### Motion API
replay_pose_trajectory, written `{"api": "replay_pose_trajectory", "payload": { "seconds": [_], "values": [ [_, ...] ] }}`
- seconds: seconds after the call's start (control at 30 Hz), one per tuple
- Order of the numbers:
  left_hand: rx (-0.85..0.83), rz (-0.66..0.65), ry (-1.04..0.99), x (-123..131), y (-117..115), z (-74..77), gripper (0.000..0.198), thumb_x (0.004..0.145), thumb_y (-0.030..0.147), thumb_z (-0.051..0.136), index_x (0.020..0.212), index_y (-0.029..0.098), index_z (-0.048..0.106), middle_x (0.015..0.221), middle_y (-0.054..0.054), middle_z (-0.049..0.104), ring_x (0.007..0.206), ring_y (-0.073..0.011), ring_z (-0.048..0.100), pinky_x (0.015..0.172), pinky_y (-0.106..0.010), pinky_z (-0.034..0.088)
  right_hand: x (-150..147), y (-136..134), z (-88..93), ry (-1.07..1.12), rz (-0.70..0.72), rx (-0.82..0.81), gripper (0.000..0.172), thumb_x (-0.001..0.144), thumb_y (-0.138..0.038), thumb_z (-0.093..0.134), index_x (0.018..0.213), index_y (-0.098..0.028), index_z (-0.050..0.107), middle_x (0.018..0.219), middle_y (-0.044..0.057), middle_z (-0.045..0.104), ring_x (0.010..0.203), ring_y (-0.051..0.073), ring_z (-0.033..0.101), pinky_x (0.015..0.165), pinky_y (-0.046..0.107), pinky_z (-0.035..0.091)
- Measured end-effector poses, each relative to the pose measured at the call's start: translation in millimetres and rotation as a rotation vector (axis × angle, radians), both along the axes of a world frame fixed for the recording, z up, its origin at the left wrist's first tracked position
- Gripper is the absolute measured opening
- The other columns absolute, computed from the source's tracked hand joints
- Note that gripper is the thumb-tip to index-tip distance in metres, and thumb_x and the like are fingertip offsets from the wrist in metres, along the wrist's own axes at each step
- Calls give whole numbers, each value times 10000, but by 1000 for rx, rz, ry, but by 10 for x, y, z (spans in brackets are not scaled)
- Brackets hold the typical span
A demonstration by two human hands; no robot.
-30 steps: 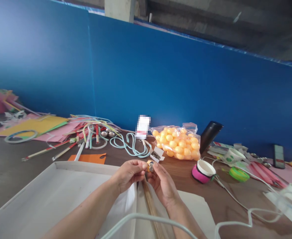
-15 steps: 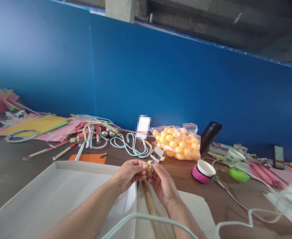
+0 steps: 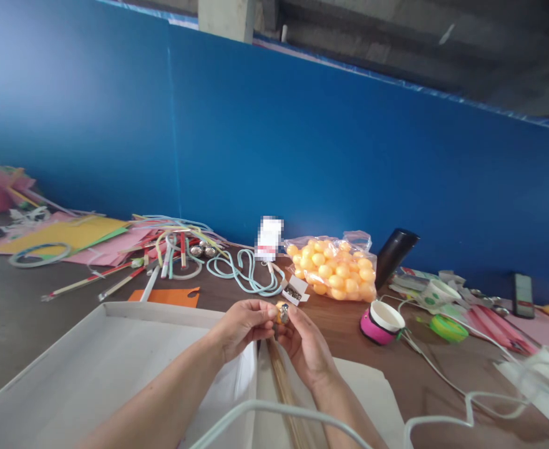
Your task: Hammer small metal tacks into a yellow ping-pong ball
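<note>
Between my two hands is a small yellow and silver piece (image 3: 282, 312), too small to make out fully. My left hand (image 3: 249, 324) pinches it from the left with thumb and forefinger. From the right, my right hand (image 3: 306, 343) grips the same piece, its other fingers curled below. Under the hands lie a bundle of thin wooden sticks (image 3: 284, 390) and white sheets (image 3: 365, 380). Just beyond them, a small open white box (image 3: 296, 290) holds little dark metal bits.
A white tray (image 3: 153, 308) lies left. Behind are a bag of orange balls (image 3: 335, 269), a pale blue cord (image 3: 241, 280) and a black cylinder (image 3: 396, 255). A pink-banded cup (image 3: 381, 323) stands right. A pale tube (image 3: 274, 405) crosses the foreground.
</note>
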State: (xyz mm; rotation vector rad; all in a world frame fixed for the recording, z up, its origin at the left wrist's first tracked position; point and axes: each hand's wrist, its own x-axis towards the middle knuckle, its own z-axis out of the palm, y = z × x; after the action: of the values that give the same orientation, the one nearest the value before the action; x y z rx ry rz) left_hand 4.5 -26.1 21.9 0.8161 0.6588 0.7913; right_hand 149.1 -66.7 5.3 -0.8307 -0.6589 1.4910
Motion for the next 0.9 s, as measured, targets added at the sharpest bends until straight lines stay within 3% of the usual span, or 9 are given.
{"api": "replay_pose_trajectory", "payload": {
  "seconds": [0.63, 0.9],
  "values": [
    [183, 85, 129, 50, -24, -12, 243, 639, 296, 714, 671, 117, 552, 563, -2, 568, 505, -73, 538, 563, -216, 466, -10, -13, -12, -61, -42, -9, 281, 773, -356, 647, 956, -143, 661, 753, 31, 667, 656, 106, 613, 567, 173, 508],
    [178, 98, 162, 69, -35, 31, 280, 601, 326, 737, 647, 118, 554, 534, -5, 578, 495, -78, 535, 555, -229, 485, -19, -35, 4, -82, -45, -14, 291, 748, -371, 669, 908, -128, 683, 755, 41, 673, 634, 103, 603, 542, 163, 498]
  ]
}}
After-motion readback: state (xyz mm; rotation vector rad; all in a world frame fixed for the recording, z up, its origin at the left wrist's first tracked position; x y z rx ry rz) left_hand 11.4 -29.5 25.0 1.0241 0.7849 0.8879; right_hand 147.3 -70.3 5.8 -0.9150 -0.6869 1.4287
